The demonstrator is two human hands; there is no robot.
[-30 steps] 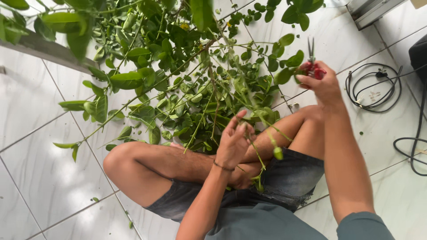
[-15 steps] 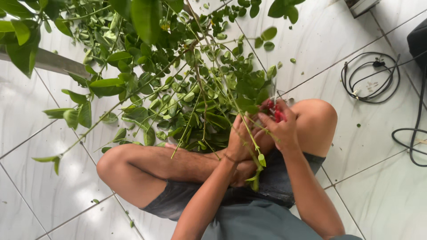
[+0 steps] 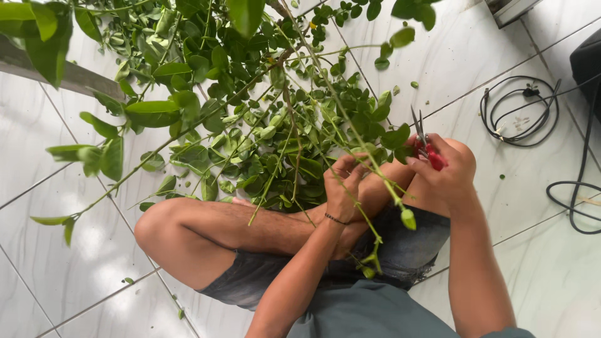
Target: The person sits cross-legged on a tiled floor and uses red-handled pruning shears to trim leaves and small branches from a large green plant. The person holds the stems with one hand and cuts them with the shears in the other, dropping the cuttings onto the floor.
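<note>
I sit cross-legged on a white tiled floor with a big pile of green leafy branches in front of my knees. My left hand pinches a thin green stem that runs down across my lap. My right hand grips red-handled pruning shears, their blades pointing up and away, a little right of the stem. The two hands are about a hand's width apart.
A coiled black cable lies on the tiles at the right, and another black cord loops near the right edge. A grey bar crosses the upper left. Loose leaves dot the floor.
My right hand came down from the upper right to beside my left hand, then drew slightly right with the shears. My left hand has stayed on the stem.
</note>
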